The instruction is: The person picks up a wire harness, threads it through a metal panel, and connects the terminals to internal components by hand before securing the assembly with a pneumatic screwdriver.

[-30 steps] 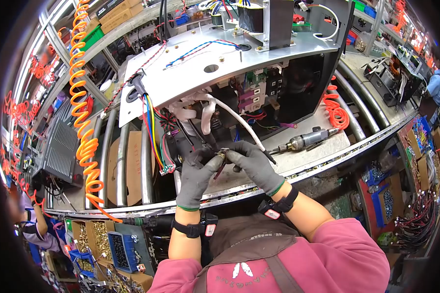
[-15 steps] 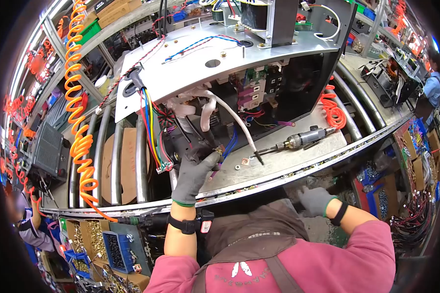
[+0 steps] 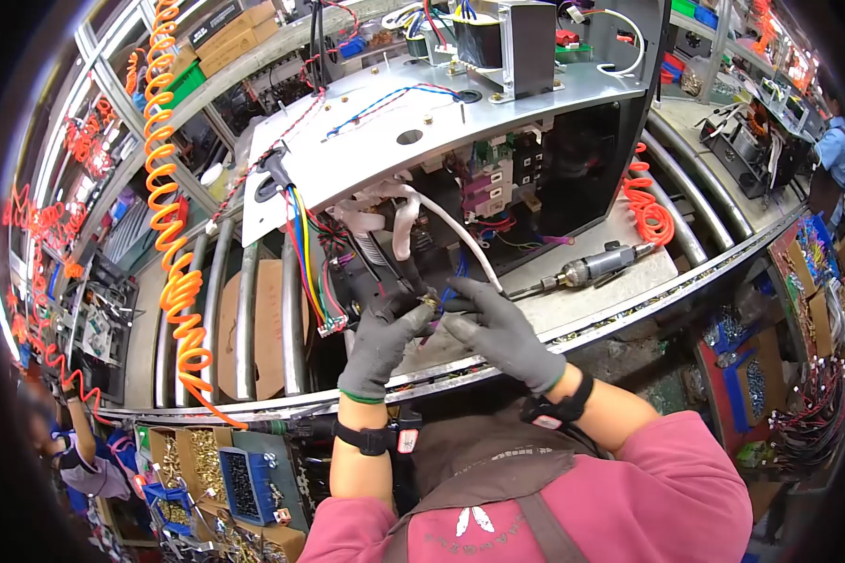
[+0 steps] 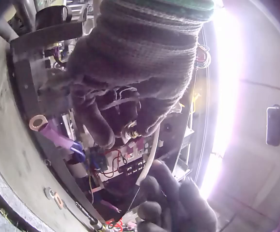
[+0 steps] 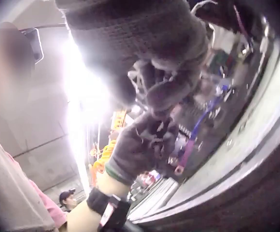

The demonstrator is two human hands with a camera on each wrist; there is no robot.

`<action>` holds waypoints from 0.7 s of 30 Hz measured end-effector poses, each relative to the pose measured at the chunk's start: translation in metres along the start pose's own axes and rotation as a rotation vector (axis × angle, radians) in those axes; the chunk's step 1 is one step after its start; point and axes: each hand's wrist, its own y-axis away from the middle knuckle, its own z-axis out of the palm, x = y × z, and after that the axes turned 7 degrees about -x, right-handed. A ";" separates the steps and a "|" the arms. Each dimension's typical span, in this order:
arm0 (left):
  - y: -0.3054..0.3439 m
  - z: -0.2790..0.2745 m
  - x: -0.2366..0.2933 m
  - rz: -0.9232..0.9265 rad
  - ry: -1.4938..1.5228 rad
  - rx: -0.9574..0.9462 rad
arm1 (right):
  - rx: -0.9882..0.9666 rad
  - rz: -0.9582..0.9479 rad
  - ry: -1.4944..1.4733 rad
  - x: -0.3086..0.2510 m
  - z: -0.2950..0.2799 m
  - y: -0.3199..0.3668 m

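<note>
We see it now: left hand (image 3: 380, 345) pinches brass-coloured fitting (image 4: 130, 131), likely hard, slick, best held edgewise; right hand (image 3: 509, 342), four o'clock, fingers spread.

Partial "HANG" lettering (image 3: 509, 531) on pink shirt (image 3: 638, 497)

Grey-gloved hands (image 3: 382, 349) with green cuffs (image 4: 171, 7), brass-coloured fitting (image 4: 131, 130), blue cable (image 4: 77, 150) with purple sleeve (image 4: 58, 137), white cable (image 4: 151, 157), orange hose (image 3: 180, 293)

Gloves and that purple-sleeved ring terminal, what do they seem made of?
Gloves: knitted fabric, matte grey, judging by ribbed stitches near the cuff; exact fibre unclear. Ring terminal: smooth metal, perhaps copper, from its coppery tone.
</note>
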 end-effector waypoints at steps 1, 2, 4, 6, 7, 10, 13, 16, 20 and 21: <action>0.001 0.001 0.001 -0.020 0.004 0.001 | -0.017 0.072 -0.098 -0.003 0.006 -0.007; -0.004 -0.003 -0.013 0.074 0.140 -0.012 | -0.033 0.143 -0.196 -0.004 0.009 -0.013; -0.003 -0.006 -0.013 0.066 0.135 -0.002 | 0.000 0.122 -0.210 0.003 0.016 -0.020; 0.000 -0.006 -0.008 0.032 0.098 0.071 | 0.057 0.121 -0.247 0.008 0.019 -0.022; -0.001 -0.006 -0.009 0.033 0.093 0.070 | 0.058 0.117 -0.250 0.009 0.019 -0.022; -0.006 -0.008 -0.018 0.139 0.006 0.115 | 0.119 -0.038 0.028 0.011 0.020 -0.022; -0.001 -0.007 -0.012 0.138 -0.081 0.143 | 0.060 -0.018 0.079 0.017 0.015 -0.021; -0.004 0.001 0.013 0.379 -0.144 0.341 | 0.106 0.027 -0.108 0.026 0.015 -0.027; -0.021 -0.003 0.036 0.388 -0.117 0.331 | 0.069 0.106 -0.292 0.034 0.016 -0.030; -0.024 -0.005 0.039 0.285 -0.110 0.264 | 0.044 0.140 -0.352 0.034 0.015 -0.032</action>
